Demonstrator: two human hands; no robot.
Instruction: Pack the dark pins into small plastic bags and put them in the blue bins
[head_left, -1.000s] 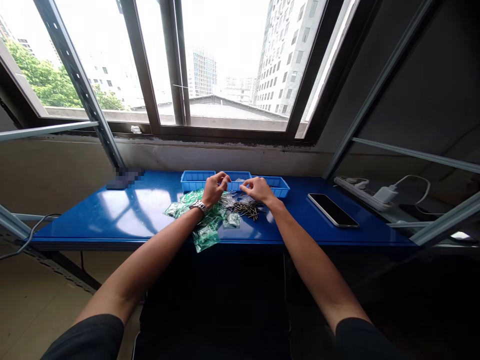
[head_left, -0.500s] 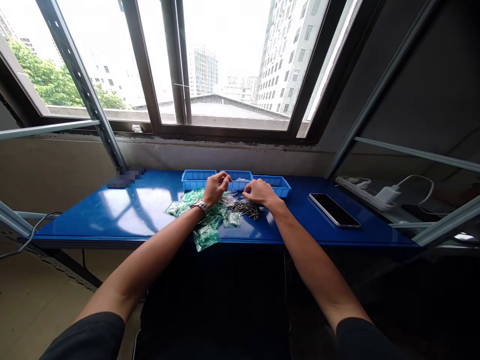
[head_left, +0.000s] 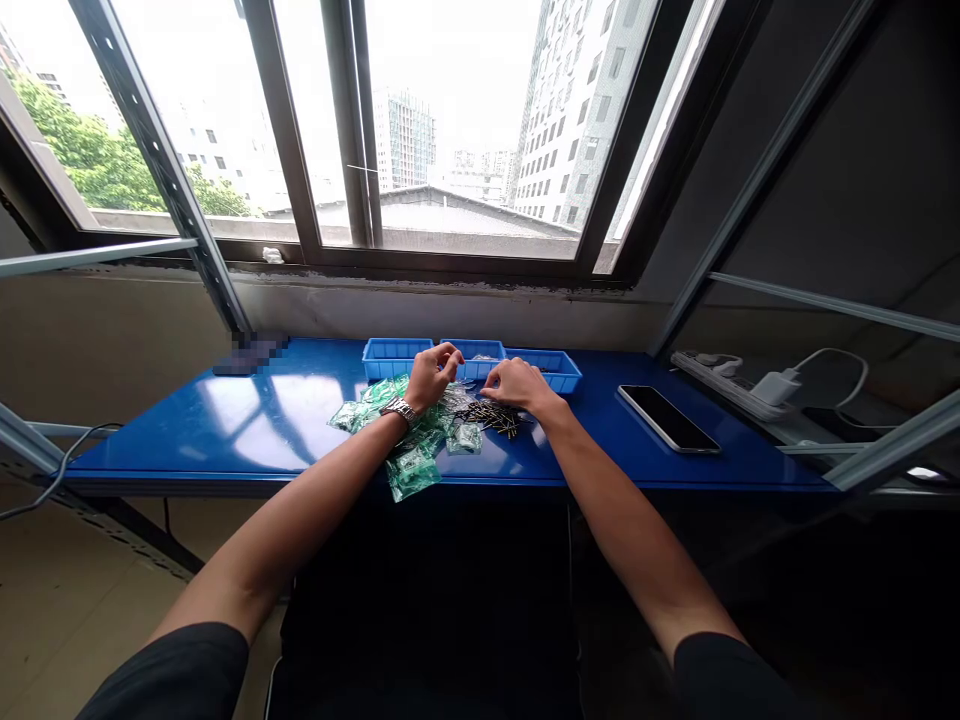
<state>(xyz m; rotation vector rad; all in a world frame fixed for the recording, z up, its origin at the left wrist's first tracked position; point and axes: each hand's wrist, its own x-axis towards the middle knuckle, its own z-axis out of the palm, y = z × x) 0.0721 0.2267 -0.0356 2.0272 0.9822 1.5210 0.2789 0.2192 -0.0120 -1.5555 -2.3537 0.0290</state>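
From the head camera, two bare arms reach out over a long blue desk [head_left: 225, 440] below a big window [head_left: 450, 130]. Three blue plastic trays [head_left: 396, 360] stand in a row along the back edge of the desk, very close to each other. The wall rises right behind them.

The left hand [head_left: 433, 380] wears a metal wristwatch [head_left: 400, 410]. Its fingers curl softly, and it sits just in front of the gap between the left tray and the middle tray. It is not a tight fist, but I cannot tell if it pinches something small. The right hand [head_left: 519, 386] bends its fingers down near the front of the right tray, just behind a heap of small metal pins [head_left: 491, 418]. I cannot tell if it holds anything.

The pins lie in a messy heap between the two hands. Clear green plastic bags [head_left: 411, 470] spread out to the left of the heap, and one bag comes close to the front edge of the desk. A black phone [head_left: 667, 418] lies to the right, well apart from the right hand. Near the back left corner is a blurred thing [head_left: 251, 355]. Past the right end of the desk sit a white power strip [head_left: 724, 383] and a charger [head_left: 772, 388].
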